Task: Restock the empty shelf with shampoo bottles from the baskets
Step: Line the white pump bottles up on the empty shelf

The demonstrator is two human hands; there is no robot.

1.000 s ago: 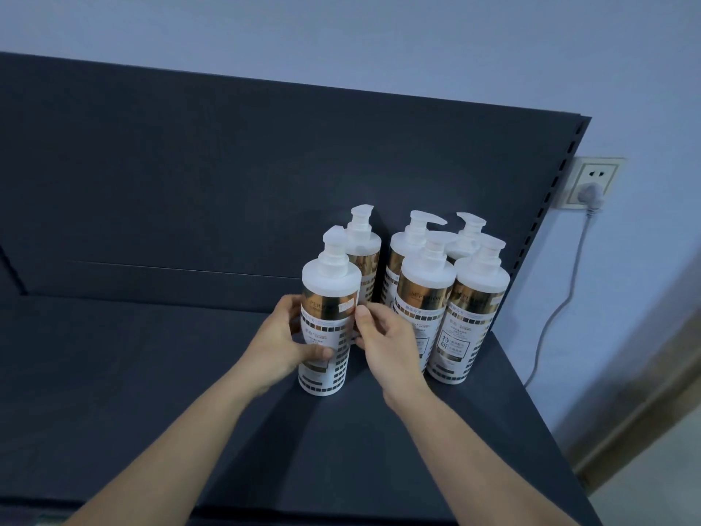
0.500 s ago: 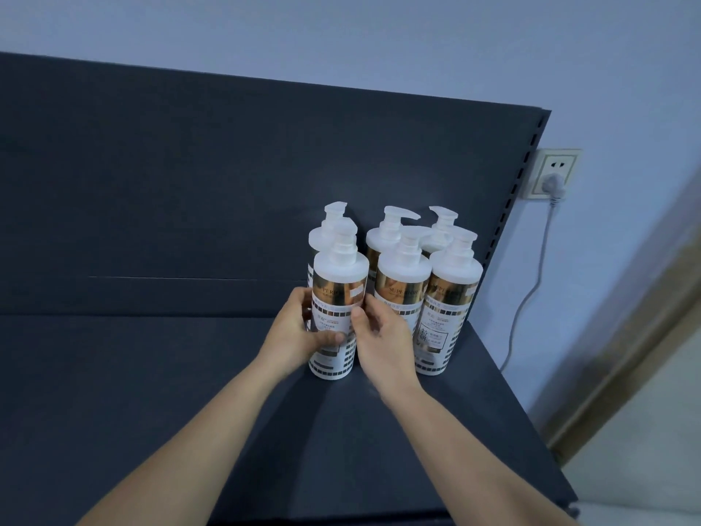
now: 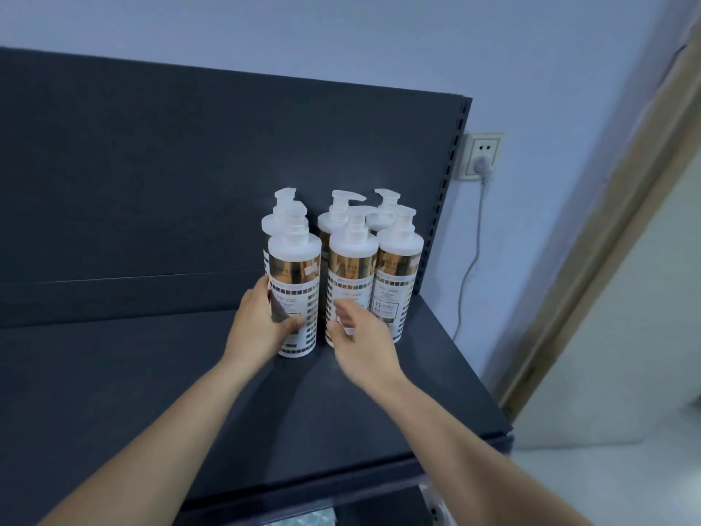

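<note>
Left hand grips front-left bottle; five bottles crowd right, seemingly touching

Shelf: dark slate grey, plain and matte; its back panel is the same grey.
Perforated upright: dark grey with a row of small black slots.
Front-left bottle: white body, white pump, glossy gold band, label chequered with small dark brown-grey squares on white.
Front-middle bottle: same white, gold band and chequered squares.
Front-right bottle: same, with a white label panel printed in dark characters.
Back bottles: white shoulders and translucent white pumps.
Wall: pale blue-lilac.
Socket: off-white, with a grey plug and cord.
Door frame: light tan wood.
</note>
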